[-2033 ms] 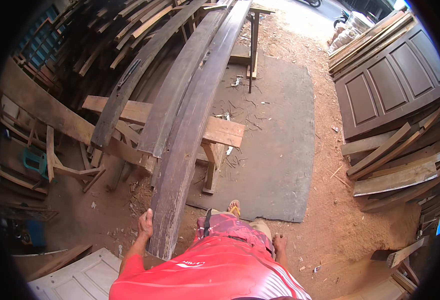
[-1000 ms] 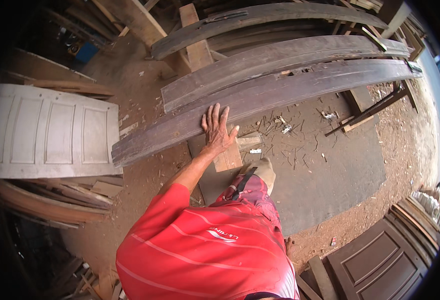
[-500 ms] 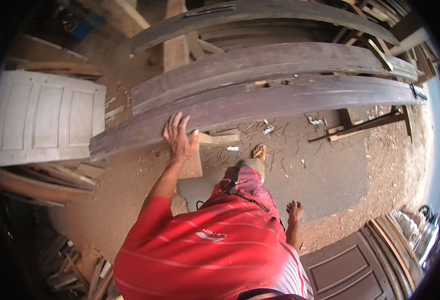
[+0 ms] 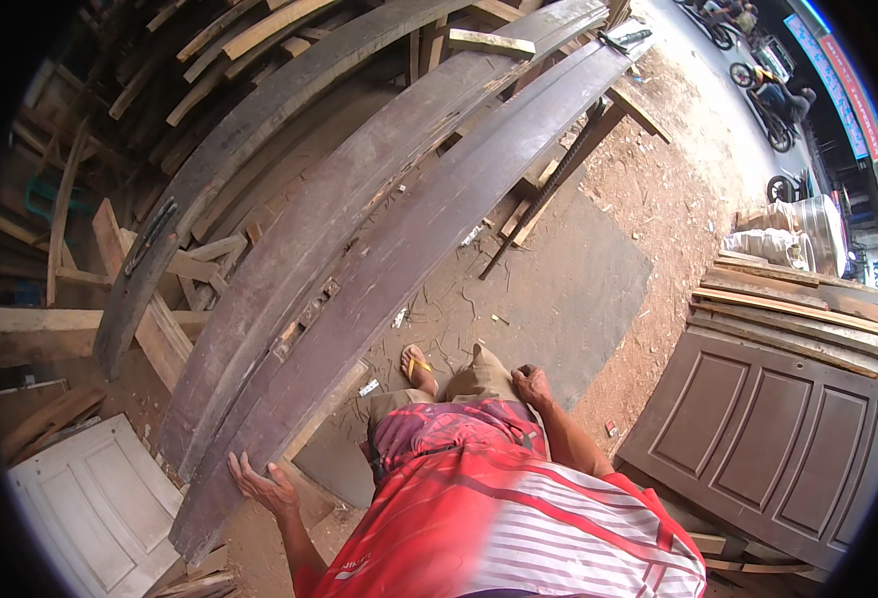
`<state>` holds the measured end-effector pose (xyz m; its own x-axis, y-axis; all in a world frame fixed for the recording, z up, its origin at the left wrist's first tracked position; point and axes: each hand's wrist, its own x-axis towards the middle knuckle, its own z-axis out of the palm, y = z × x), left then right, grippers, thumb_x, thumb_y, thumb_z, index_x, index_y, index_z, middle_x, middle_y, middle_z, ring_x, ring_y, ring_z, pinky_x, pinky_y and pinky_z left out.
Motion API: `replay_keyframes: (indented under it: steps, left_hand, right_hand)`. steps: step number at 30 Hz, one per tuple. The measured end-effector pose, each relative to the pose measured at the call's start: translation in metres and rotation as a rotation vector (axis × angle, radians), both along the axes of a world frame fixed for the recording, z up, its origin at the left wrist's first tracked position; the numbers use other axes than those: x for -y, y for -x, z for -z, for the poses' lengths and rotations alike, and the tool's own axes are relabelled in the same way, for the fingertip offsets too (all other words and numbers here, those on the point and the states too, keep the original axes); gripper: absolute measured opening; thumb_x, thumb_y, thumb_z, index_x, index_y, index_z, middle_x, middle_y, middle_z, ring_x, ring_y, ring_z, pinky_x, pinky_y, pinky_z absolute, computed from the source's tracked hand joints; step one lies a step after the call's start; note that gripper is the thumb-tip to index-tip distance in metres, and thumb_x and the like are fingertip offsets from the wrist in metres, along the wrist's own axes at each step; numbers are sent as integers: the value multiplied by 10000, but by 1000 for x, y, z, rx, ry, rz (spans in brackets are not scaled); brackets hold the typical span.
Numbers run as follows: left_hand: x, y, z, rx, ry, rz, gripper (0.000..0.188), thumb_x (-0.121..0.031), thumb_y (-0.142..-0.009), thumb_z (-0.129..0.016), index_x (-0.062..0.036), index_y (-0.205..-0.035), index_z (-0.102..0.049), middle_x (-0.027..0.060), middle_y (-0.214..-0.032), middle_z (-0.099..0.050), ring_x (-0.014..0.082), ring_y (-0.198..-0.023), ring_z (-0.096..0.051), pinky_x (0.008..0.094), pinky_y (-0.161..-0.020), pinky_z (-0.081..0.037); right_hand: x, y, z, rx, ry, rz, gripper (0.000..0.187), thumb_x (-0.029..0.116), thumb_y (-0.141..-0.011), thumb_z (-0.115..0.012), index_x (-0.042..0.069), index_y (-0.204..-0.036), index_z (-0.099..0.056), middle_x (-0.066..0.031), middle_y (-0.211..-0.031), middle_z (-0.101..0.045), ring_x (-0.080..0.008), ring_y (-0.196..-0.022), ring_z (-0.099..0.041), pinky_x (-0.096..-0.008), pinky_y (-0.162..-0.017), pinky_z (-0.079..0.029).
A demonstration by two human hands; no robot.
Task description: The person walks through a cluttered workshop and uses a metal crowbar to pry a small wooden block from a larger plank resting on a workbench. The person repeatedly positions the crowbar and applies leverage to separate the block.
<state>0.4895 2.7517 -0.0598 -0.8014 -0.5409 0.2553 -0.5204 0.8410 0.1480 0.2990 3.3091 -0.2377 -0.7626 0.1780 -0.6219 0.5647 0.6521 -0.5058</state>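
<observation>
My left hand (image 4: 264, 486) rests with fingers spread against the near edge of a long brown wooden plank (image 4: 379, 261), close to its near-left end. That plank runs diagonally up to the far right, where a dark clamp (image 4: 626, 40) sits on its end. Beside my right thigh hangs my right hand (image 4: 531, 387), its fingers curled and nothing visible in them. A second wide plank (image 4: 309, 214) lies alongside the first, with a short wood strip (image 4: 492, 43) across its far part.
A third dark beam (image 4: 249, 125) stands beyond. A long bar clamp (image 4: 538, 194) extends under the planks' far part. The brown panelled door (image 4: 748, 424) leans at right; a pale panelled door (image 4: 100, 503) lies lower left. Wood shavings litter a grey mat (image 4: 568, 289). Motorcycles (image 4: 773, 115) are on the road.
My view has turned right, bringing the street and the brown door further in. My left hand now lies nearer the plank's end, still touching it. My right hand stays by my side.
</observation>
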Motion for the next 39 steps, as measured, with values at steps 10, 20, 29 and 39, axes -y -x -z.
replay_keyframes:
  steps: [10, 20, 29, 39]
  left_hand:
    - [-114, 58, 18, -196, -98, -398, 521, -120, -940, -603, -27, -1423, -431, 245, -1317, -534, 431, -1230, -529, 540, -1038, -426]
    - [-200, 212, 32, -1192, -1496, -1090, 949, -697, -948, -509, -78, -1593, -190, 238, -1611, -288, 359, -1498, -282, 478, -1230, -240]
    - [-153, 252, 44, -1524, -1422, -836, 916, -741, -953, -418, -128, -1607, -227, 121, -1643, -293, 357, -1512, -255, 536, -1249, -168]
    - [-163, 272, 50, -1444, -1285, -971, 886, -719, -985, -351, -97, -1600, -207, 132, -1629, -317, 371, -1502, -272, 555, -1238, -212]
  right_hand:
    - [-47, 156, 18, 63, 151, -46, 386, 289, -938, -638, -92, -1001, -666, -159, -823, -717, -206, -692, -700, -359, -634, -562]
    - [-133, 278, 18, -39, 210, -88, 384, 297, -938, -618, -81, -1001, -648, -151, -815, -709, -206, -683, -701, -351, -599, -555]
    - [-225, 283, 20, -13, 103, 84, 355, 272, -933, -644, -75, -1002, -659, -125, -756, -699, -195, -664, -687, -354, -571, -539]
    - [-220, 243, 24, 169, 200, 219, 355, 268, -940, -657, -77, -1020, -669, -129, -811, -692, -197, -699, -681, -344, -605, -558]
